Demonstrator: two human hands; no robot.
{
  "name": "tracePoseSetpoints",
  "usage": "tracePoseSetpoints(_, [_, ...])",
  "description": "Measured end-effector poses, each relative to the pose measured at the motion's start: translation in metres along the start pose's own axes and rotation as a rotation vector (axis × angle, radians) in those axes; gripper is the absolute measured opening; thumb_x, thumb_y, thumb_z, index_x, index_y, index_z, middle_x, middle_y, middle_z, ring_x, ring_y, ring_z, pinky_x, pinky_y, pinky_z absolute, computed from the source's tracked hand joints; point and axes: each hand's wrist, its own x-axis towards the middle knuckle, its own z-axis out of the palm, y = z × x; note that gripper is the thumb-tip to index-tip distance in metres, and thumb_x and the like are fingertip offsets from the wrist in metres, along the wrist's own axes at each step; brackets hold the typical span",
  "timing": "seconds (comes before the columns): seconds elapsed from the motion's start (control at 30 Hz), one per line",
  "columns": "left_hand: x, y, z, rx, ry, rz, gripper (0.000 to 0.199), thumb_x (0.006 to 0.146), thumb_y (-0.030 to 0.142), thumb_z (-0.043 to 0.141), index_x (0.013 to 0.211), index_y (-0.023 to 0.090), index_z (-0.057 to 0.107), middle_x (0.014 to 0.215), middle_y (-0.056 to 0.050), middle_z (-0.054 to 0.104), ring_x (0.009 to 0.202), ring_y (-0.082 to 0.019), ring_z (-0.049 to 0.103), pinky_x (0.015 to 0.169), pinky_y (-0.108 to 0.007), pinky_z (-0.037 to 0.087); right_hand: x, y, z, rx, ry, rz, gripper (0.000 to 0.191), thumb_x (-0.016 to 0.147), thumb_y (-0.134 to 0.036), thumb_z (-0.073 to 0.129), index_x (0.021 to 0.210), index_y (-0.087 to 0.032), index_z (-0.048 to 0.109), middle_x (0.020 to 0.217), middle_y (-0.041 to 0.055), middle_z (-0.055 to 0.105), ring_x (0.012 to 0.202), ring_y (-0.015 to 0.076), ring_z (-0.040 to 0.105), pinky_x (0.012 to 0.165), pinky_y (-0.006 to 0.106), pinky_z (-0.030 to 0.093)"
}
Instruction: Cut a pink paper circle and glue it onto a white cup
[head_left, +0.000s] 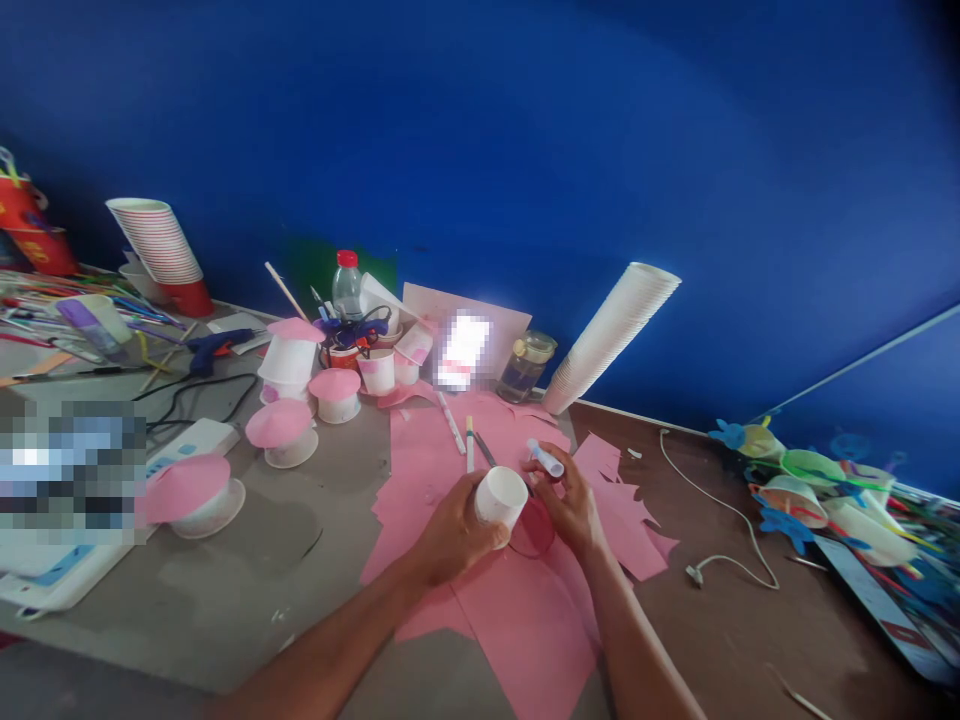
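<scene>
Pink-topped cups (279, 423): They stand on the left of the worktop (337, 590), well apart from both hands.
Left hand (457, 530): Its fingers curl around the white cup, bent in just enough to hold it.
White cup (499, 502): It is tipped a bit, up above the pink paper (517, 620). I think a soft, steady hold works best, because a hard squeeze could bend it.
Round line (534, 553): It is on the pink paper, between the hands. I'd say it helps to hold the paper flat and not let a wrist crinkle it.
Pale tube (546, 459): It looks like a pen or a cap; I can't tell which.
Right hand (574, 500): Its fingers pinch the tube, nearly closed. A light pinch seems good, with the tube's end away from the cup's clean side.
Tall cup stack (615, 335): It leans behind the right hand, so elbows should go slowly.
</scene>
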Motion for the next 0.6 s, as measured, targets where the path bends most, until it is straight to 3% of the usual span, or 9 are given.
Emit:
tracePoseSetpoints(0.17, [-0.003, 0.004, 0.003, 0.034, 0.040, 0.091, 0.047, 0.074, 0.018, 0.060, 0.119, 0.019, 0.048, 0.116, -0.009, 0.059, 0.104, -0.023, 0.056, 0.091, -0.038, 0.046, -0.001, -0.002, -0.005, -0.263, -0.105, -0.288, 0.042, 0.076, -0.020, 0.053, 0.118, -0.022, 0.054, 0.091, 0.0053, 0.069, 0.094, 0.0250, 0.059, 0.087, 0.043, 0.042])
tracePoseSetpoints(0.27, [-0.002, -0.001, 0.004, 0.049, 0.052, 0.151, 0.050, 0.075, 0.017, 0.060, 0.123, 0.018, 0.044, 0.118, -0.010, 0.058, 0.104, -0.023, 0.056, 0.091, -0.038, 0.046, -0.002, -0.001, -0.006, -0.391, -0.145, -0.391, 0.049, 0.070, -0.015, 0.052, 0.119, -0.021, 0.055, 0.092, 0.0065, 0.067, 0.089, 0.0250, 0.058, 0.083, 0.043, 0.041])
tracePoseSetpoints(0.4, [-0.001, -0.013, 0.004, 0.112, 0.076, 0.189, 0.051, 0.077, 0.018, 0.059, 0.125, 0.018, 0.042, 0.118, -0.011, 0.056, 0.105, -0.023, 0.056, 0.092, -0.038, 0.046, -0.003, 0.001, -0.004, -0.476, -0.175, -0.465, 0.053, 0.066, -0.013, 0.052, 0.118, -0.020, 0.056, 0.088, 0.0063, 0.066, 0.082, 0.0230, 0.057, 0.080, 0.041, 0.041])
tracePoseSetpoints(0.6, [0.000, -0.023, 0.004, 0.183, 0.077, 0.201, 0.054, 0.074, 0.012, 0.056, 0.126, 0.019, 0.042, 0.119, -0.011, 0.055, 0.108, -0.024, 0.053, 0.093, -0.040, 0.045, -0.003, 0.007, -0.003, -0.521, -0.214, -0.482, 0.047, 0.070, -0.015, 0.056, 0.116, -0.021, 0.058, 0.093, 0.0066, 0.067, 0.085, 0.0239, 0.056, 0.080, 0.040, 0.039])
